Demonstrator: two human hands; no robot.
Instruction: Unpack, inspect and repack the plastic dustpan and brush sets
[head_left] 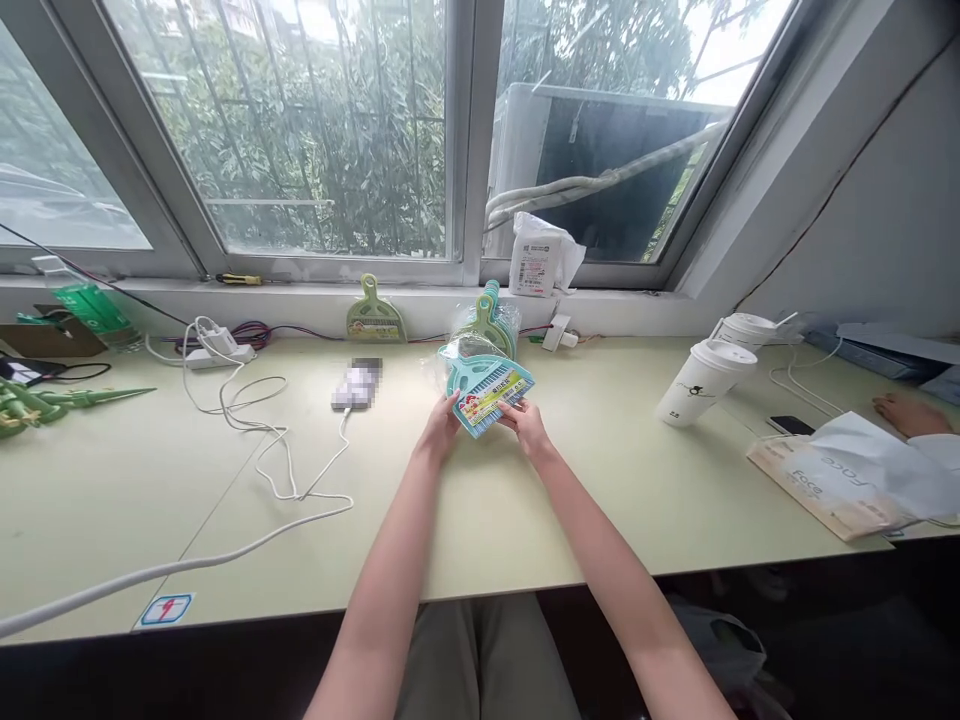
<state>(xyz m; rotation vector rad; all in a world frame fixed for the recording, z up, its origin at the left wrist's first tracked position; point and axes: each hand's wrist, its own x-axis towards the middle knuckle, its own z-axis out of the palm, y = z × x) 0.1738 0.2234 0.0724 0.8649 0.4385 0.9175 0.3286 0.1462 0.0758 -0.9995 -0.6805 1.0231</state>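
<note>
The left hand and right hand grasp 1 teal plastic dustpan-and-brush set by its edges, over the pale-green table, just near of a plastic-wrapped green dustpan stack. Light, even pressure should keep it from bending.

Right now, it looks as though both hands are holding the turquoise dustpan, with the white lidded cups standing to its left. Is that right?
Not quite: the head view shows the white lidded cups standing to the right of the turquoise dustpan. The left hand and right hand are indeed both holding it.
</note>
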